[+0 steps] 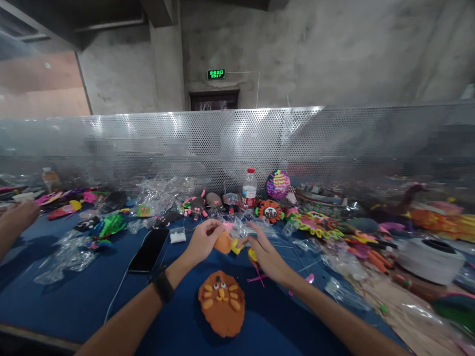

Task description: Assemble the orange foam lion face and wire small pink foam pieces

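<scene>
My left hand [202, 241] is raised over the blue table [74, 296], its fingers pinched on a small orange felt piece [223, 243]. My right hand [264, 253] meets it from the right, fingers closed on a small yellow felt piece [236, 245] that touches the orange one. Below the hands lies an orange felt lion face [221, 302] with yellow patches. A pink thread or strip [260, 278] lies under my right hand. A black band sits on my left wrist [163, 286].
A black phone [149, 249] with a white cable lies left of my hands. A water bottle [249, 189], felt toys, clear plastic bags and a white spool [430, 259] crowd the back and right. Another person's hand [18, 215] rests at far left. A perforated metal screen [237, 143] stands behind.
</scene>
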The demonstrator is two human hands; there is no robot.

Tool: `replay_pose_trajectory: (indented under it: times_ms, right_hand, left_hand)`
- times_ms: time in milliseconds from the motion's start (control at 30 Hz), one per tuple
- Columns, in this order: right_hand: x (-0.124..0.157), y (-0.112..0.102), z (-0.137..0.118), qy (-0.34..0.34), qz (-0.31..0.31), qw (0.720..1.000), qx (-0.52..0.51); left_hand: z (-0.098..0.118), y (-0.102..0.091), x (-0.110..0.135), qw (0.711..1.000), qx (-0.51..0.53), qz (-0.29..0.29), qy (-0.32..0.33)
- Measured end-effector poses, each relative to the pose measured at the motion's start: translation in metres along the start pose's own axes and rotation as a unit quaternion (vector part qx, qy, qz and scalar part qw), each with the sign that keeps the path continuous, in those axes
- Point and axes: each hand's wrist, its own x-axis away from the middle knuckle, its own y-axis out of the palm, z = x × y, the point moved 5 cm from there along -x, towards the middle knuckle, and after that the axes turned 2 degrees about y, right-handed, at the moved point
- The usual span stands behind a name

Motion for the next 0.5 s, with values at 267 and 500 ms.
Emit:
replay_pose_trajectory:
  times_ms: [267, 500]
  right_hand:
    - [0.001, 0.005, 0.001, -0.045, -0.035, 0.998, 0.005]
    - [0.008, 0.012, -0.011, -0.092, -0.083, 0.981, 0.150]
  left_hand:
    - [0.002, 0.003, 0.001, 0.999, -0.035, 0.003, 0.030]
    - [0.012, 0.007, 0.009, 0.991, -0.106, -0.027, 0.077]
